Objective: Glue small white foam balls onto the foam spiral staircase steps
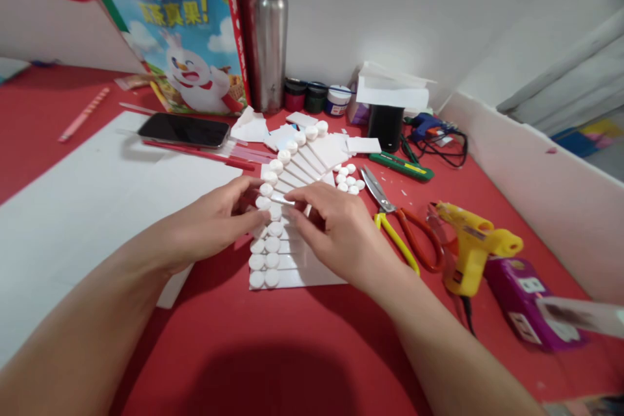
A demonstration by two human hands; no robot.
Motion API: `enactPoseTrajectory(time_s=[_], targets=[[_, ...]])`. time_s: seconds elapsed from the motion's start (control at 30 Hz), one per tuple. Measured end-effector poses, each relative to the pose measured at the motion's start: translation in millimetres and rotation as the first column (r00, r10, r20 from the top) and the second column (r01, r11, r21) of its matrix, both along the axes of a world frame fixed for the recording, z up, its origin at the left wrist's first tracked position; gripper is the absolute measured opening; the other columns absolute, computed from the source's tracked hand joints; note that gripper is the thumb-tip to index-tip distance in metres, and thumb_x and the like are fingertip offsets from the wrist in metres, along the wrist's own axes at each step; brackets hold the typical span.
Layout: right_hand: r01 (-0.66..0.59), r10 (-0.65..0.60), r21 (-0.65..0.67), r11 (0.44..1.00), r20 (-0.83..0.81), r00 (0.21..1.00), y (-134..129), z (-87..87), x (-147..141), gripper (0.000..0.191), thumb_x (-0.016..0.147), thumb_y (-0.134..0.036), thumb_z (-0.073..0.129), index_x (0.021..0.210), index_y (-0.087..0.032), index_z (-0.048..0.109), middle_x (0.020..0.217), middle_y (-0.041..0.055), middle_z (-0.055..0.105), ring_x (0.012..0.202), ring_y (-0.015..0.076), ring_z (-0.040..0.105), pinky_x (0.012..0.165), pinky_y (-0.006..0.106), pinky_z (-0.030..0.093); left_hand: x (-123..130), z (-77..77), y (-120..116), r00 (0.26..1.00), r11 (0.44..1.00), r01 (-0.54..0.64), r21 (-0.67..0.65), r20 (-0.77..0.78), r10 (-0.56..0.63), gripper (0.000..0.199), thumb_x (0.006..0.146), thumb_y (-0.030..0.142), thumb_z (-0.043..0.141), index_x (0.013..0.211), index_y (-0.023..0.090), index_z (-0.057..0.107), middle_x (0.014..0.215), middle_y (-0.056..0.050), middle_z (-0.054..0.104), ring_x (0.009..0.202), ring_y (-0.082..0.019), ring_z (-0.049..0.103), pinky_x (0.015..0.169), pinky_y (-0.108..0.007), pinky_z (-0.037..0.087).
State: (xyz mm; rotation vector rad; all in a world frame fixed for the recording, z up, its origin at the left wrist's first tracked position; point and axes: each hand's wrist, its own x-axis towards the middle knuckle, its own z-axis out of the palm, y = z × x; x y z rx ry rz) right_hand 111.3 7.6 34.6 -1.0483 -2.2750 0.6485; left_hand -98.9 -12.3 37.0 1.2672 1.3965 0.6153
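Observation:
A white board (312, 271) on the red table carries a curved line of round white discs (272, 245) and thin strips fanning out to the right. My left hand (219, 218) reaches in from the left, its thumb and fingers closed around discs at the middle of the curve. From the right, my right hand (329, 221) has its thumb and bent forefinger at a thin strip beside those discs. Its other fingers curl under the palm, and what lies beneath them is hidden. Several loose white discs (347, 179) lie just beyond my right hand.
Scissors (383, 195), a green cutter (402, 167), a yellow glue gun (470, 247) and a purple box (529, 302) lie on the right. A phone (185, 130) and white sheet (97, 188) are left. Behind stand a steel bottle (264, 39), paint jars (316, 97) and a bag (180, 45).

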Motion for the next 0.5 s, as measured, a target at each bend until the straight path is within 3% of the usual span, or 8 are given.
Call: enactPoseTrajectory(time_s=[0.17,0.33,0.5], targets=[[-0.036,0.039,-0.037,0.999,0.088,0.995,-2.4,-2.9,-4.5,0.019,0.098,-0.016,0.053,0.107,-0.013,0.069,0.094,0.0085,0.069,0.088,0.0190,0.063,0.078,0.030,0.046,-1.2,-3.6,1.4,0.999,0.999,0.008,0.035,-0.040,-0.007,0.041,0.084,0.042,0.069,0.119,0.023,0.060,0.092,-0.005,0.069,0.079,-0.023,0.063,0.069,-0.037,0.053],[-0.050,0.053,-0.032,0.998,0.098,0.994,-1.3,-6.6,-4.5,0.017,0.098,-0.017,0.054,0.104,-0.014,0.070,0.096,0.0088,0.068,0.088,0.0189,0.062,0.078,0.030,0.045,-1.2,-3.7,2.5,0.999,0.999,0.032,0.022,-0.009,-0.032,0.050,0.082,0.037,0.072,0.127,0.024,0.057,0.103,-0.005,0.070,0.097,-0.027,0.065,0.085,-0.042,0.053],[-0.055,0.057,-0.020,0.998,0.110,0.992,-1.6,-7.4,-5.3,0.018,0.097,-0.016,0.054,0.102,-0.013,0.070,0.094,0.0088,0.068,0.087,0.0195,0.062,0.078,0.030,0.046,0.1,-4.5,2.2,1.000,0.997,-0.003,0.071,0.006,0.002,0.046,0.080,0.035,0.074,0.123,0.023,0.062,0.098,-0.005,0.070,0.090,-0.026,0.065,0.081,-0.040,0.054]])
